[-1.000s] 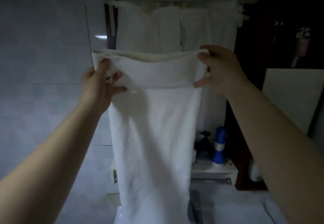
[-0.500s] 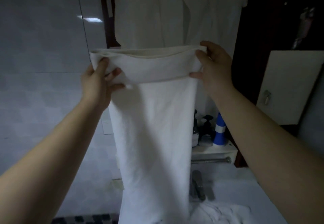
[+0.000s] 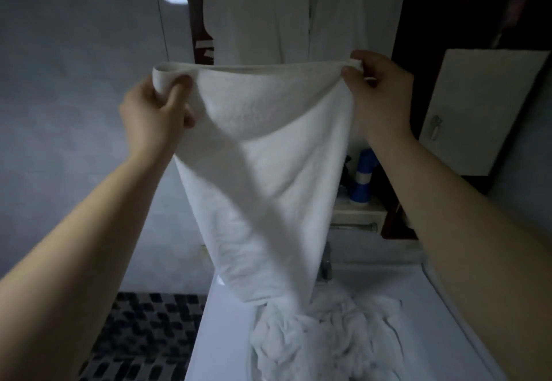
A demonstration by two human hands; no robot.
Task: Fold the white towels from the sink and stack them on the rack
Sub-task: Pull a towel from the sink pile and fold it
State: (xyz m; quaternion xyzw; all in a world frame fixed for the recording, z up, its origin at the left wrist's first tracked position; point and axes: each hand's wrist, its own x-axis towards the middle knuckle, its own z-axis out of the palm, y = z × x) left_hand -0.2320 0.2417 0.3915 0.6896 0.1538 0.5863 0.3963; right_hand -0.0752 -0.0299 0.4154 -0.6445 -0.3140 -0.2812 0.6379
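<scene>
White terry towel (image 3: 263, 156) hangs in the middle of the frame, and we hold it up by its doubled-over top edge. Our left hand (image 3: 155, 112) has thumb and curled fingers clamped on the upper left corner. Our right hand (image 3: 379, 94) pinches the upper right corner between thumb and fingertips. The towel's lower end comes down to a crumpled heap of white towels (image 3: 322, 336) lying in the white sink (image 3: 418, 291) at lower centre. We cannot tell whether the two touch.

Behind the towel, long white hanging cloths (image 3: 268, 7) fill the top centre. The towel hides the left part of a pale wall shelf (image 3: 355, 213) and part of the metal tap (image 3: 327, 264) right of centre. A blue bottle with a white band (image 3: 363, 177) stands on that shelf. A cream cabinet door (image 3: 484, 106) sits at the right edge, and dark mosaic floor tiles (image 3: 149, 336) show at lower left.

We count two hands, one held towel, one tap and one blue bottle. The number of towels in the heap cannot be told.
</scene>
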